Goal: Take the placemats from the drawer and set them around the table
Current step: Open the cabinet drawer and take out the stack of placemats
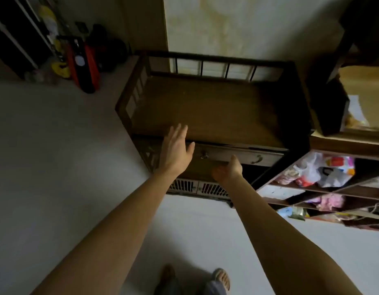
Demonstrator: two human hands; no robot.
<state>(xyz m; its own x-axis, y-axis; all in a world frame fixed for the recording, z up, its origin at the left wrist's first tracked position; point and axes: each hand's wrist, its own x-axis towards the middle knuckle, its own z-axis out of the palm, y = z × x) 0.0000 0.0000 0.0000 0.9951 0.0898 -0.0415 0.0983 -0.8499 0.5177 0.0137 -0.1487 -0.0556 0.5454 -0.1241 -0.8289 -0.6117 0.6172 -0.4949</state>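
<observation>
A dark wooden cabinet [209,107] with a railed top stands against the wall. Its drawer [243,155] under the top has two metal pulls, one at the left [204,155] and one at the right [257,159]. The drawer looks closed or barely ajar. My left hand [176,150] is spread flat, fingers apart, at the front left edge of the cabinet top. My right hand [229,170] is cupped palm-up just below the drawer front, between the two pulls, holding nothing. No placemats are in sight.
An open wooden shelf unit [324,188] full of plastic bags and packets stands right of the cabinet. A cardboard box [363,92] sits higher at the right. Red and yellow items [82,64] lean in the far left corner. Pale floor lies in front.
</observation>
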